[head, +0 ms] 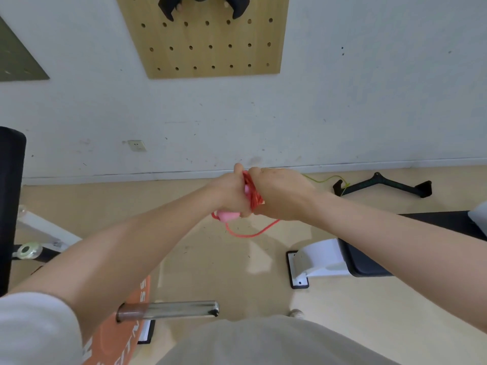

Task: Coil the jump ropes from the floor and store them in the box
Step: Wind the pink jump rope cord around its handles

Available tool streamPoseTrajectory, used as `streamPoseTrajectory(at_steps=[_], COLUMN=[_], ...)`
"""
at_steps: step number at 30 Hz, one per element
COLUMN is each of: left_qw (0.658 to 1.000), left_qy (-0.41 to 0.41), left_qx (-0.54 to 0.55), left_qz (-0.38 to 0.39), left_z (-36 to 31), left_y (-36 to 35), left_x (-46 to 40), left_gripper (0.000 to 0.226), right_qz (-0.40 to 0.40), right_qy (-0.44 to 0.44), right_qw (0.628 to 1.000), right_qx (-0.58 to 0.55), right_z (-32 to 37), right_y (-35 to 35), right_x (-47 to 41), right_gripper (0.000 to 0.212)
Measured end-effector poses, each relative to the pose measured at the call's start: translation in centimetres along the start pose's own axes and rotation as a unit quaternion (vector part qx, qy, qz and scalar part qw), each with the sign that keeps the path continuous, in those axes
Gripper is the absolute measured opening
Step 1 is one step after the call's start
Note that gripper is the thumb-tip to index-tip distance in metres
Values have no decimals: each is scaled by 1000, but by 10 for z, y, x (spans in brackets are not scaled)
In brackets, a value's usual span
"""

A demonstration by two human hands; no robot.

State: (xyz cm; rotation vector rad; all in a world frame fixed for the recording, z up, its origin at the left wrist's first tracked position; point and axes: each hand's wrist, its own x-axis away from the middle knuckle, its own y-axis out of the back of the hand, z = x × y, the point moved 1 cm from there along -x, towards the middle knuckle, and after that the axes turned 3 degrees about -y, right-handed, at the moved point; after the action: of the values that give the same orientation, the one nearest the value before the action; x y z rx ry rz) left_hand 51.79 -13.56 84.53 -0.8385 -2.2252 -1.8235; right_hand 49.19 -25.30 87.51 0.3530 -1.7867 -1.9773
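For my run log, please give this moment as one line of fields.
stage: coiling | left hand: grips pink handle | right hand: holds red rope coil | loose loop hangs | box: not seen

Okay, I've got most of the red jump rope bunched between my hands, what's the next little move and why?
Probably one more wrap: your left hand grips the pink handle and the red coil, your right hand holds the coil's other side, and a loose tail hangs in a loop below them. Taking that slack onto the bundle would likely finish the coil.
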Motion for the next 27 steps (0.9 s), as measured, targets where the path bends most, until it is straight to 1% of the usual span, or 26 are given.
streamPoseTrajectory(at_steps=[3,4,5,7,9,11,12,15,17,19,20,21,24,27], left_qw=[997,995,993,990,990,984,977,938,888,832,814,802,787,778], left_qy=[-28,-31,-30,-28,-26,-34,-49,-70,-69,-77,-87,-93,-91,-99], left_qx=[31,47,64,86,92,109,134,258,386,492,521,543,579,594], left_qz=[71,85,95,104,109,136,160,223,240,244,240,232,194,179], left_z=[7,11,16,25,31,33,34,40,50,59,60,60,52,44], left_y=[1,1,1,1,7,18,24,40,46,48,46,43,30,27], left_x=[-5,-5,-4,0,4,10,13,21,20,13,10,8,1,-4], left_gripper=[12,15,21,30,38,50,51,53,52,73,83,89,102,95], right_qz=[-19,-22,-20,-19,-23,-20,-13,0,-16,-37,-44,-46,-37,-33], right_qy=[16,21,20,11,-2,-21,-29,-33,-42,-67,-79,-87,-99,-111], right_qw=[997,996,996,999,1000,996,993,982,976,967,959,951,941,934], right_qx=[77,85,79,44,-15,-87,-113,-186,-211,-241,-268,-294,-321,-339], right_z=[6,9,12,16,19,20,20,16,10,2,-1,-4,-10,-19], right_y=[-7,-11,-14,-18,-18,-13,-9,-1,-1,-2,-2,0,3,1], right_x=[1,1,1,0,-3,-6,-6,-1,3,7,8,9,11,11], right_gripper=[65,73,76,71,63,60,60,57,57,55,52,49,46,46])
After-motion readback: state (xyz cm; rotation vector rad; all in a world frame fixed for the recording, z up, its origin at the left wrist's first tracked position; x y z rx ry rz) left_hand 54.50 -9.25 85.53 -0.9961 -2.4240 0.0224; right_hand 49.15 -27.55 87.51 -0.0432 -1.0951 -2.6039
